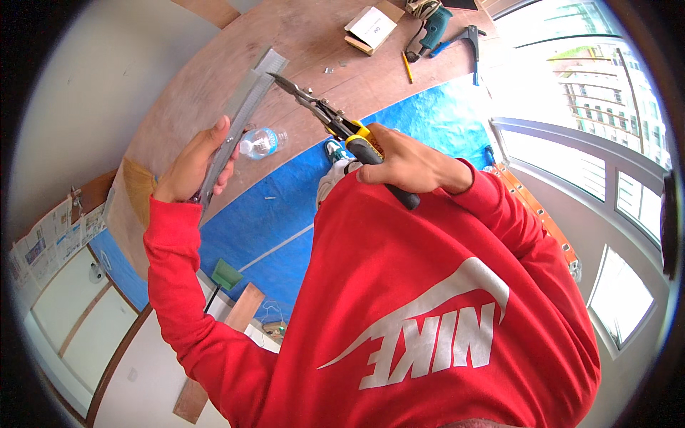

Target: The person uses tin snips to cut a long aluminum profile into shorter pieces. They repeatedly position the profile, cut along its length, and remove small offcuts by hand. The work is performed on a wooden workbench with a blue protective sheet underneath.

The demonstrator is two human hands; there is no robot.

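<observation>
My left hand (196,165) is closed around the lower part of a long grey metal strip (242,107). The strip is folded lengthwise like an angle profile and slants up to the right. My right hand (410,162) grips tin snips (325,115) with yellow and black handles. Their dark blades lie at the strip's far end, near its right edge. Whether the blades have the metal between them, I cannot tell. Beyond my left hand a clear plastic bottle (261,143) lies on the brown board surface (314,60).
On the board are a small box (371,28), a green power drill (435,30), a yellow pencil (407,68) and a hand tool with blue handles (472,44). Blue sheeting (428,118) covers the floor. A green dustpan (227,274) is at lower left; an orange ladder-like rail (539,208) stands right.
</observation>
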